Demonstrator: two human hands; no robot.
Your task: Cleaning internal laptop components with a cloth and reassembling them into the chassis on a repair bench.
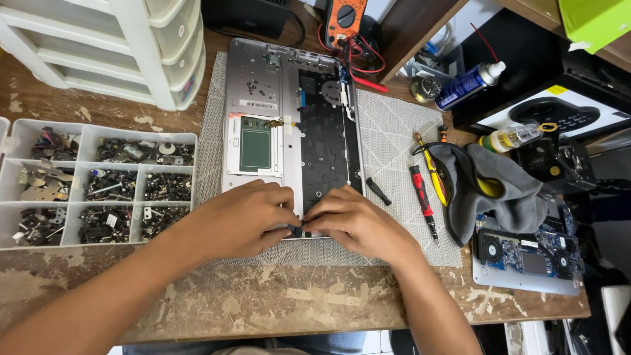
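An opened silver laptop shell (259, 85) lies on a grey patterned mat (394, 125), its black keyboard underside (325, 144) and green trackpad board (254, 143) exposed. My left hand (233, 220) and my right hand (358, 220) meet at the shell's near edge. Their fingertips pinch a small black part (296, 230) between them. Most of that part is hidden by my fingers.
A clear compartment tray (98, 184) with screws and small parts sits left. White plastic drawers (112, 46) stand back left. A red screwdriver (422, 197), a yellow tool (430, 167), a grey cloth (499, 190), a blue circuit board (529, 253), a spray can (468, 85) and an orange multimeter (345, 16) lie right and behind.
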